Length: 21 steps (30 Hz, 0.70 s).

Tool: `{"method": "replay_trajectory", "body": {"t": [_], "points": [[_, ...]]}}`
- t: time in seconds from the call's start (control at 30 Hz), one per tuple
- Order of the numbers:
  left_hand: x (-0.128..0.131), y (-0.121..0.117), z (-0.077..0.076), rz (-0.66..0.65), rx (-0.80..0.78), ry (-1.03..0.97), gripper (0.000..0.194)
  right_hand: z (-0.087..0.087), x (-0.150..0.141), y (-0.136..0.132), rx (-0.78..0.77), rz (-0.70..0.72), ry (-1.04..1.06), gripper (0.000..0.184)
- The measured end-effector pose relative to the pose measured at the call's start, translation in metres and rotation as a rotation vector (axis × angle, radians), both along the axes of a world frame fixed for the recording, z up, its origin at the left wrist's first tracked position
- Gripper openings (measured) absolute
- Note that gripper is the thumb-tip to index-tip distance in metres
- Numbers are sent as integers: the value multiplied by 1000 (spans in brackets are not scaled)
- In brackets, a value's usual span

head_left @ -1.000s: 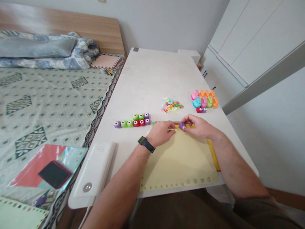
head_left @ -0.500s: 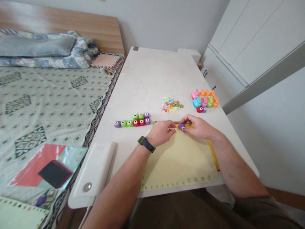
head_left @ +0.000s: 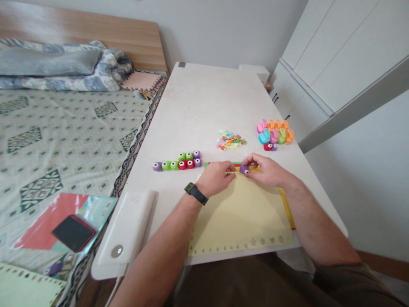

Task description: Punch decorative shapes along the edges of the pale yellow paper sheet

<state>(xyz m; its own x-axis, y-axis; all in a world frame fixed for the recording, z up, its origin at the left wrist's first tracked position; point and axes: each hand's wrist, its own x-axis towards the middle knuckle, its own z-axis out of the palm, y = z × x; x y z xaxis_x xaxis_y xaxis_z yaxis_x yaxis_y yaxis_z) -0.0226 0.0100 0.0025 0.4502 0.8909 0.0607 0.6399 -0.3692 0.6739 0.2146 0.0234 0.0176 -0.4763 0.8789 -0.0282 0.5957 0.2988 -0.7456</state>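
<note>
Between the thumb and fingers of my right hand point(head_left: 263, 169) is a small purple craft punch point(head_left: 244, 169), at the far edge of a pale yellow sheet of paper point(head_left: 243, 209). My left hand point(head_left: 220, 174) pinches that same far edge, just left of the punch. Along the sheet's near edge runs a row of punched shapes, among them flowers and a heart. Under its far side, strips of other coloured sheets point(head_left: 207, 164) show. Whether the paper sits inside the punch's slot is hidden by my fingers.
Green, red and purple craft punches point(head_left: 182, 164) line up on the left. Paper cutouts point(head_left: 230, 140) are heaped beyond my hands. Larger colourful punches point(head_left: 275, 132) stand at right. A white device point(head_left: 128, 226) with a cable lies at the table's left edge, beside the bed point(head_left: 73, 136).
The purple punch has tilted and shifted very slightly to the right in my right hand. My left hand stays on the paper's edge.
</note>
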Motion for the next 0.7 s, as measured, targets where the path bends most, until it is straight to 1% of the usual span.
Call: {"method": "replay_trajectory", "body": {"t": [0.17, 0.37, 0.57, 0.7], "points": [[0, 0, 2, 2, -9, -5, 19, 3, -3, -2, -35, 46, -3, 27], [0, 0, 1, 11, -1, -13, 19, -3, -3, 0, -41, 44, -55, 36], [1, -1, -1, -7, 11, -21, 18, -9, -2, 2, -20, 41, -115, 46], [1, -1, -2, -12, 16, -32, 18, -10, -2, 2, 6, 78, -130, 45]]}}
